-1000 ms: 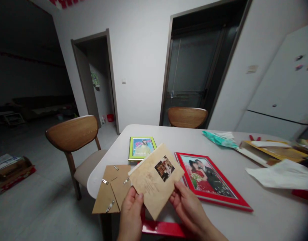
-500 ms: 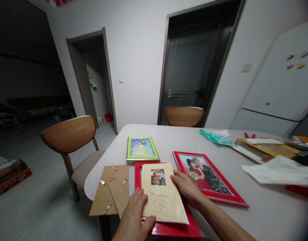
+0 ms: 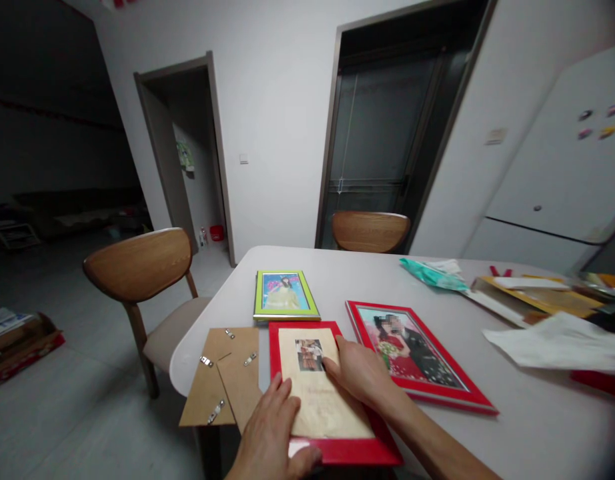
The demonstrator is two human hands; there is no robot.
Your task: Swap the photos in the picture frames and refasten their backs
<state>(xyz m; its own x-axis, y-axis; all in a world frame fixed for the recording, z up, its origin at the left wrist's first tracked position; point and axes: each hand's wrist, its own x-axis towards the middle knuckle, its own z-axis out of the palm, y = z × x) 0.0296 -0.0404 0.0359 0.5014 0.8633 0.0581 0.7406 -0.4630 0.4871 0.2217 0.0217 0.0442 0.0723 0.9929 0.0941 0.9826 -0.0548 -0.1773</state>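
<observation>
A cream printed sheet (image 3: 327,407) with a small photo near its top lies within the border of a red picture frame (image 3: 357,453). My left hand (image 3: 272,427) rests on the frame's lower left and the sheet's left edge, fingers stretched out and the thumb apart. Across the sheet's right side lies my right hand (image 3: 365,373), its thumb at the small photo and its fingers reaching toward the upper right edge. A brown backing board (image 3: 227,373) with metal clips lies left of the frame, overlapped by a folded-out stand.
Behind the frame is a lime-green framed picture (image 3: 286,295); to the right, a red framed photo (image 3: 417,353). A teal wrapper (image 3: 430,273), a white crumpled sheet (image 3: 557,340) and packaging (image 3: 537,293) lie further right. Wooden chairs (image 3: 142,263) (image 3: 370,230) stand around the white table (image 3: 332,273).
The cream sheet has settled lower and squarer inside the red frame's border. My right hand has shifted left over the sheet, while the left hand has moved slightly down.
</observation>
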